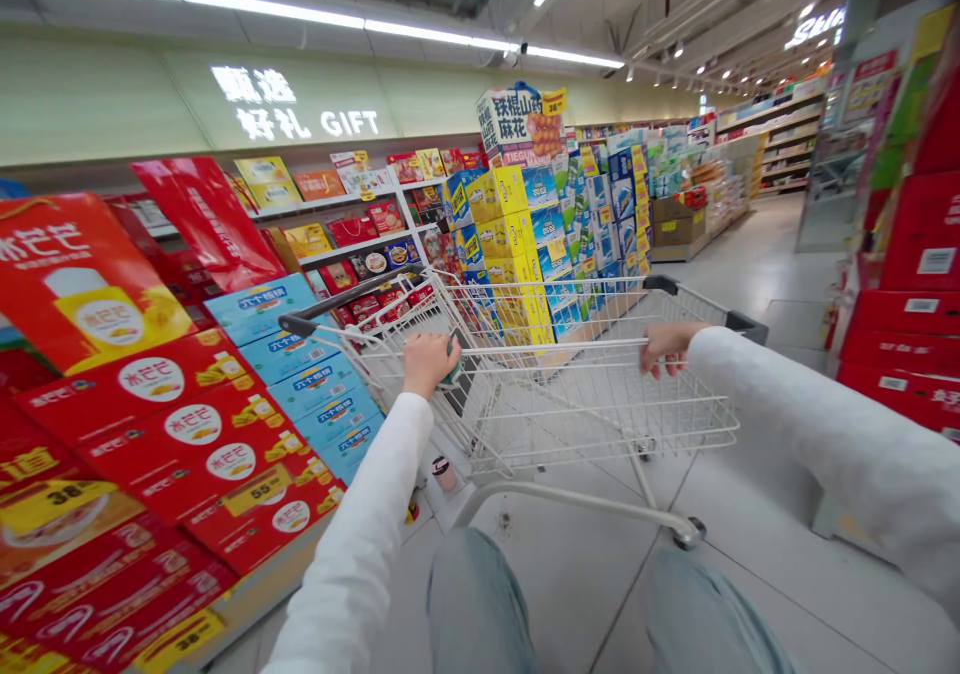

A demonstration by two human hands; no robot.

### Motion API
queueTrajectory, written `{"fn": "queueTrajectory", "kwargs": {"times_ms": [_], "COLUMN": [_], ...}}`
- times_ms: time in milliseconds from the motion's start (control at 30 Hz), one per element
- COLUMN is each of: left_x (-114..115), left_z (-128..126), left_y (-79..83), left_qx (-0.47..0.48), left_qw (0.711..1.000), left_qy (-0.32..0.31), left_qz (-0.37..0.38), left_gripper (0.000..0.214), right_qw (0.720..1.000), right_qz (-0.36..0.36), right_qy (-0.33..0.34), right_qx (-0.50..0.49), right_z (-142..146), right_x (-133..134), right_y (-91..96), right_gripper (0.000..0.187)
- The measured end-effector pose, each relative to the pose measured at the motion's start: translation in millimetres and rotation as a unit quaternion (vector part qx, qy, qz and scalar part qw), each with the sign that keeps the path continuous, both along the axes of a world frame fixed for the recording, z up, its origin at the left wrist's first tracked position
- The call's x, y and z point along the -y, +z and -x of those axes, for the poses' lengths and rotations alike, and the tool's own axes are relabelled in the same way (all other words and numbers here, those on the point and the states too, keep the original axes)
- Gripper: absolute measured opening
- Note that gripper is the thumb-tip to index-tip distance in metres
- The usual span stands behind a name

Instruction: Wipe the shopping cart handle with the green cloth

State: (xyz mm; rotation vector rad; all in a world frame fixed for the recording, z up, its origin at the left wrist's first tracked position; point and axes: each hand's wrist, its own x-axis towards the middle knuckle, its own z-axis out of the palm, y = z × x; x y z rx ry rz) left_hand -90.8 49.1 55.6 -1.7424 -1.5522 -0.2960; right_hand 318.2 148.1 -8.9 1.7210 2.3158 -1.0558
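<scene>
A white wire shopping cart [556, 349] stands sideways in front of me, its dark handle bar [360, 294] at the left. My left hand [430, 362] is closed at the near top rim, towards the handle end. A small dark green thing [454, 356] shows beside its fingers; I cannot make out its kind. Farther right along the same rim, my right hand [667, 347] has its fingers wrapped over the wire. Only the floor shows through the basket's mesh. My knees are just below the cart.
Stacked red gift boxes [187, 424] and light blue cartons [311, 379] line the left side. Yellow boxes [506, 254] rise behind the cart. More red boxes [919, 324] stand at right. A pink cup [443, 473] is low by the cart's frame. An aisle [750, 244] runs back right.
</scene>
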Motion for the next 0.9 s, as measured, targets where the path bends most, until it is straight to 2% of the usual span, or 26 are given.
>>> {"fn": "queueTrajectory", "kwargs": {"times_ms": [233,367,533,767,833,900], "left_x": [-15.1,-19.1,-15.4,-11.6,-11.4,-11.3], "left_z": [-70.1,-87.4,-68.4,-29.7,-22.3,-17.3], "left_y": [-16.5,-23.3,-22.4,-16.1,-14.9,-14.0], "left_qx": [0.021,0.021,0.012,0.023,0.027,0.028], "left_qw": [0.998,0.997,0.995,0.997,0.998,0.998], "left_qy": [-0.058,-0.077,-0.101,-0.067,-0.06,-0.054], "left_qz": [0.021,0.002,-0.004,-0.016,-0.021,-0.025], "left_gripper": [0.051,0.049,0.045,0.042,0.042,0.041], "right_qw": [0.999,0.999,0.999,0.999,0.998,0.99], "right_qz": [-0.018,-0.021,-0.021,-0.028,-0.066,-0.134], "right_qy": [0.032,0.024,0.034,0.022,0.018,0.021], "right_qx": [-0.001,-0.005,-0.001,-0.008,0.0,0.026], "right_z": [-5.6,-7.4,-8.3,-2.0,-3.3,-11.6], "right_x": [-8.0,-6.4,-5.2,6.4,12.9,18.6], "right_y": [-4.7,-3.7,-3.0,4.1,6.6,7.0], "right_gripper": [0.036,0.035,0.038,0.039,0.037,0.039]}}
